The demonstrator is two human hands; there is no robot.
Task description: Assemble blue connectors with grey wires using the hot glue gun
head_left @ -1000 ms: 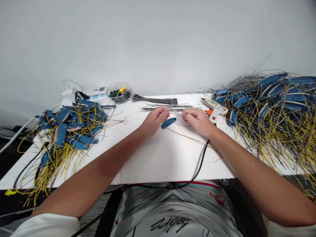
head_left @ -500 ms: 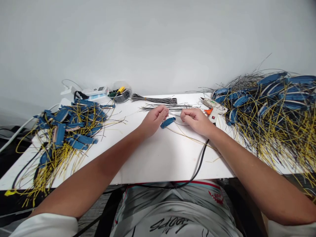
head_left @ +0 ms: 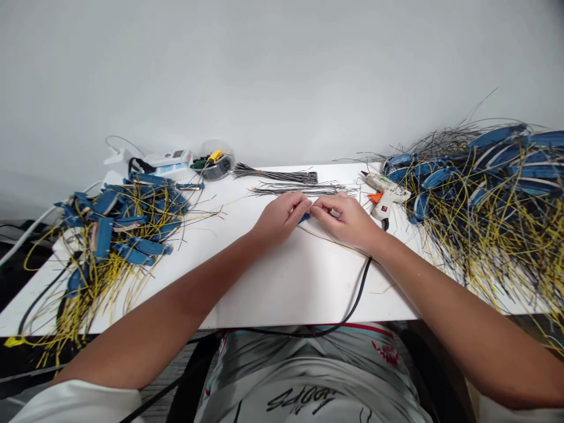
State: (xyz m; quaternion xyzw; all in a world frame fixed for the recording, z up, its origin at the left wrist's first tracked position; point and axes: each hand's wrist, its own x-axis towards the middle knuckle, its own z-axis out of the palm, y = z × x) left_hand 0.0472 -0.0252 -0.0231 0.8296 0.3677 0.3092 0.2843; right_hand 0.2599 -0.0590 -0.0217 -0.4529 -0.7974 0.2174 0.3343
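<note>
My left hand (head_left: pixel 281 216) and my right hand (head_left: pixel 346 218) meet fingertip to fingertip above the white table. Both are closed in a pinch, and whatever lies between the fingers is too small or hidden to make out. Under the fingertips a small blue piece (head_left: pixel 304 217) shows only in part, mostly covered by the hands. A thin wire (head_left: pixel 328 239) runs from it rightward, passing below my right hand. Just beyond the hands lies a loose row of thin dark wires (head_left: pixel 299 189).
A glue gun (head_left: pixel 386 191) with an orange trigger lies right of my hands, its black cord (head_left: pixel 362 288) crossing the table. Blue pieces with yellow and black wires heap at left (head_left: pixel 127 220) and right (head_left: pixel 493 170). Behind are a tied wire bundle (head_left: pixel 277 174), a tub (head_left: pixel 220 167) and a power strip (head_left: pixel 170 161).
My hands have come together from apart, the right one moving left until the fingertips meet. The blue piece, in plain sight before, is now mostly covered.
</note>
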